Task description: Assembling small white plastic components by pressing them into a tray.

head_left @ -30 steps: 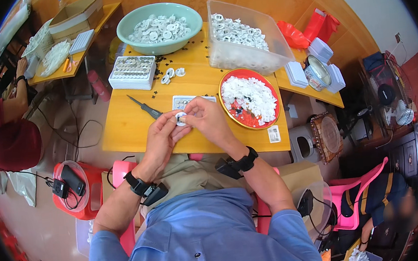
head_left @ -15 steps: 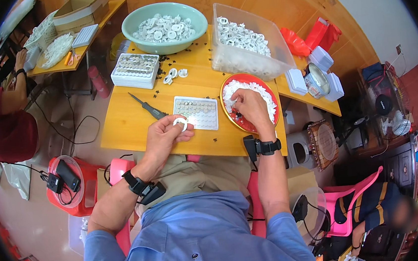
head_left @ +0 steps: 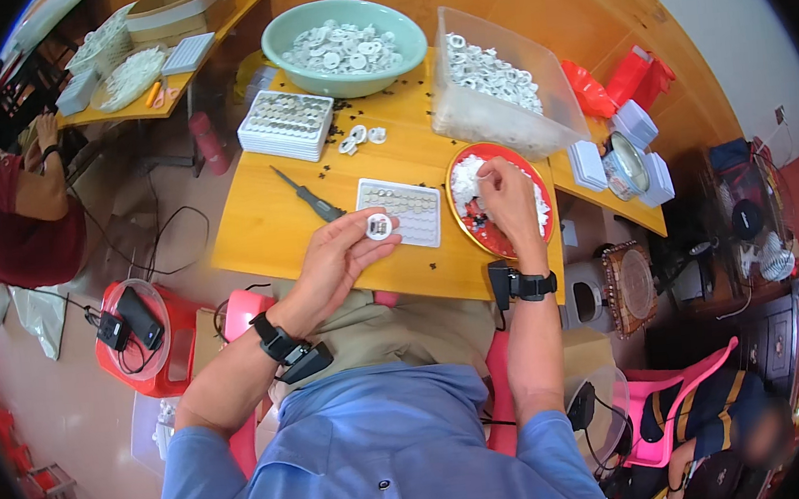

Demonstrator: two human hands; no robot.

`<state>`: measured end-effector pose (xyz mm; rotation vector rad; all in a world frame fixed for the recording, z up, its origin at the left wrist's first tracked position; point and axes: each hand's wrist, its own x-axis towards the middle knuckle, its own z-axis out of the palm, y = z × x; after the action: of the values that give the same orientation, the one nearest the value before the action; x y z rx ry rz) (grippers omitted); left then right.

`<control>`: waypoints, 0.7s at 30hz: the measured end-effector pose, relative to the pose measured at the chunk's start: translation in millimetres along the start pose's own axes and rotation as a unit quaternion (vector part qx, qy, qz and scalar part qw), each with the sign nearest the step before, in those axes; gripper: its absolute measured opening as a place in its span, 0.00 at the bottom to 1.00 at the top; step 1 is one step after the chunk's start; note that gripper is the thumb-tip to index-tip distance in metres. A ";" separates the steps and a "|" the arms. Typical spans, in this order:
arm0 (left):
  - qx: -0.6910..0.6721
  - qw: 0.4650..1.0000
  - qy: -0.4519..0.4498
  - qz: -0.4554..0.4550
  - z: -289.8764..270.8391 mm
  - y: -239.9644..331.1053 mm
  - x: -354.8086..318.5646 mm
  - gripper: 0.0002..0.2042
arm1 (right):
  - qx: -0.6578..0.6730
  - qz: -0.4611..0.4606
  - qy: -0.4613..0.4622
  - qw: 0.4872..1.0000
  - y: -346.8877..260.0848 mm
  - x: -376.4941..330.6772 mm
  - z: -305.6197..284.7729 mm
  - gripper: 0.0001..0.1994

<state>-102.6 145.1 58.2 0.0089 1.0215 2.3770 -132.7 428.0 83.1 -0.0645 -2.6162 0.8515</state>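
Note:
My left hand (head_left: pixel 338 255) pinches a round white plastic housing (head_left: pixel 378 226), its face turned up with dark and metallic details inside. The fingers of my right hand (head_left: pixel 511 204) are closed together over a red plate (head_left: pixel 496 238) heaped with small white pieces; whatever they hold is hidden. Between the hands lies a white tray (head_left: pixel 425 231) with rows of round silver cells in part of its pockets. To its left rests a dark-handled screwdriver (head_left: pixel 321 205) on the yellow table (head_left: pixel 271 246).
Behind stand a stack of white trays (head_left: pixel 284 144), a green basin (head_left: pixel 347 85) of round white parts and a clear bin (head_left: pixel 507 126). Loose white housings (head_left: pixel 352 145) and small black bits lie between. A person (head_left: pixel 21 211) sits at another table on the left.
The housing in my left hand has turned so its inner face shows. My right hand has lifted slightly from the white pieces on the plate. The whole view has shifted a little.

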 end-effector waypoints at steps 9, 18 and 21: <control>-0.051 0.999 -0.014 0.002 2.0 1.5 -0.3 0.18 | 0.328 0.137 -0.097 0.930 -14.9 1.0 -1.2 0.09; -0.057 0.998 -0.027 0.008 -3.5 -3.5 1.5 0.18 | 0.269 0.015 -0.157 0.950 -67.4 -21.6 12.5 0.05; -0.056 0.998 -0.024 0.010 -5.3 -5.0 1.8 0.17 | 0.280 0.046 -0.186 0.941 -87.4 -30.7 13.8 0.06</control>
<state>-102.9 145.2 50.7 0.0348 0.8672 2.4366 -103.0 344.2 112.5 0.1444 -2.5963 1.7575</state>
